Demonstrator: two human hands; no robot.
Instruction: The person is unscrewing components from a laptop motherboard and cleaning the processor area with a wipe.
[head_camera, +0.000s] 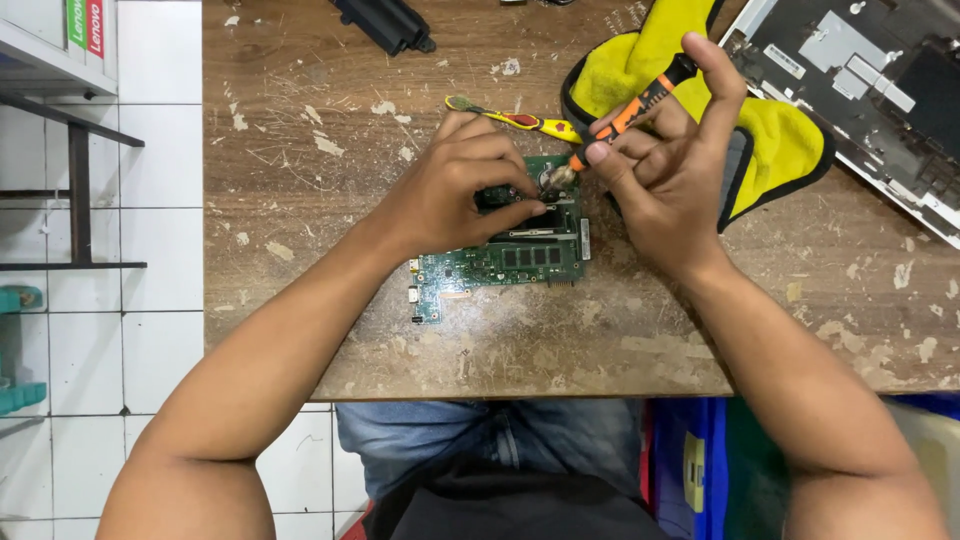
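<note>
A green circuit board (500, 265) lies flat on a worn wooden table (600, 340). My left hand (455, 185) rests on the board's upper part, fingers pinching a small dark part there. My right hand (665, 170) holds an orange and black screwdriver (640, 105) tilted, its tip down on the board near my left fingertips. The board's upper half is mostly hidden under my hands.
A yellow-handled tool (515, 120) lies just behind the board. A yellow cloth (775, 140) sits to the right, partly under an opened laptop case (870, 90). A black battery-like block (385, 22) is at the far edge. White tiled floor lies left of the table.
</note>
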